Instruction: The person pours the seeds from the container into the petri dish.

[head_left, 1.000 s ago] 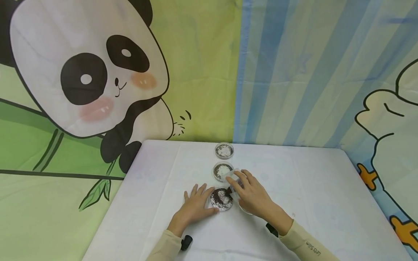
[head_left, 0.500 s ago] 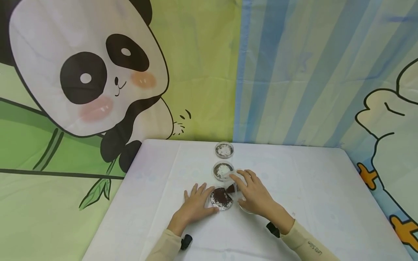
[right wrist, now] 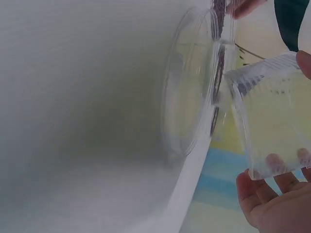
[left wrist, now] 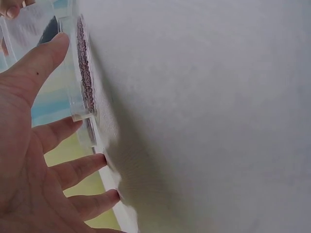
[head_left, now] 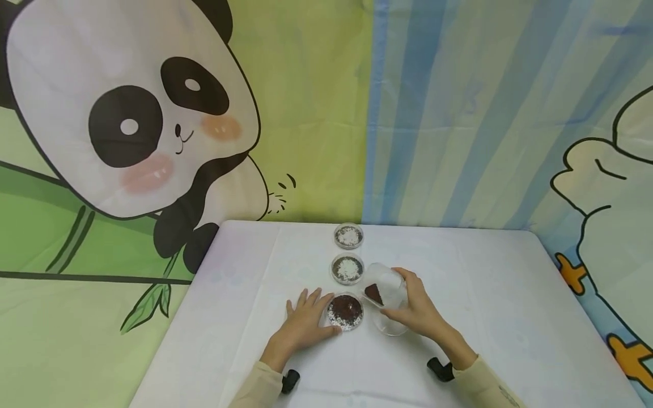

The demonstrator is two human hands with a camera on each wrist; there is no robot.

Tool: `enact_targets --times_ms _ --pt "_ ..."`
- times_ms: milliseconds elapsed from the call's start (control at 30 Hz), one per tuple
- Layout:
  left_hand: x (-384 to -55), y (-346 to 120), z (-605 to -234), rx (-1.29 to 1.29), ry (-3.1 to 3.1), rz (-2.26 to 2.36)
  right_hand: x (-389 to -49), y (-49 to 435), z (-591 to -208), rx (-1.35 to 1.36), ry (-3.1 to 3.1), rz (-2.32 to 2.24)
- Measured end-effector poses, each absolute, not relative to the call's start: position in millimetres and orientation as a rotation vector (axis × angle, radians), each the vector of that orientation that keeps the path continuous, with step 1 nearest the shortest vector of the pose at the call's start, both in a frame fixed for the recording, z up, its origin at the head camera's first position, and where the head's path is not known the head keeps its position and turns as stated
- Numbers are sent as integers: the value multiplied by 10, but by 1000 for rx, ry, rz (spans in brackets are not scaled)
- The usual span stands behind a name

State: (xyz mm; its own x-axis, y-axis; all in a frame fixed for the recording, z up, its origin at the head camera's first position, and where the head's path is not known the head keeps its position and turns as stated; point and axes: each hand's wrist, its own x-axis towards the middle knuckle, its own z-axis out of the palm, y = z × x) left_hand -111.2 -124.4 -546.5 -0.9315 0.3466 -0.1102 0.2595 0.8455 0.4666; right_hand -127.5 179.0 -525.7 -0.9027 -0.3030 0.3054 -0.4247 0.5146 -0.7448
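My left hand (head_left: 305,323) spreads on the table, thumb and index finger holding opposite edges of the nearest petri dish (head_left: 362,311). Dark brown granules (head_left: 345,307) cover most of the white bits inside it. In the left wrist view, the thumb and index fingertip meet the dish wall (left wrist: 75,90). Just right of that dish, my right hand (head_left: 420,313) grips a clear plastic cup (head_left: 394,283) tilted on its side. A small heap of brown granules (head_left: 374,294) lies in the cup. The right wrist view shows its fingers under the clear cup wall (right wrist: 272,116).
A clear round dish or lid (head_left: 391,327) lies partly beneath the cup. Two more petri dishes with white bits over dark granules, a middle one (head_left: 347,283) and a far one (head_left: 349,247), line up behind. The white-covered table (head_left: 255,255) meets a printed cloth (head_left: 316,113).
The right hand has drawn the cup rightward off the nearest dish and tipped it back. More brown granules now cover that dish, with fewer in the cup. The left hand stays put.
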Motion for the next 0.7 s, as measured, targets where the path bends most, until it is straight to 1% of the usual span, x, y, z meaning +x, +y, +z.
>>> enact_targets --times_ms 233,467,700 --pt "-1099 -1249 -5469 469 2833 684 -1219 1978 -5332 430 -2578 1556" --pt "-1099 -1236 -5473 476 2832 682 -1173 2146 -5365 244 -2528 1869" --pt "-1107 -1257 -5481 475 2837 680 -1151 2302 -5316 115 -2443 1937"
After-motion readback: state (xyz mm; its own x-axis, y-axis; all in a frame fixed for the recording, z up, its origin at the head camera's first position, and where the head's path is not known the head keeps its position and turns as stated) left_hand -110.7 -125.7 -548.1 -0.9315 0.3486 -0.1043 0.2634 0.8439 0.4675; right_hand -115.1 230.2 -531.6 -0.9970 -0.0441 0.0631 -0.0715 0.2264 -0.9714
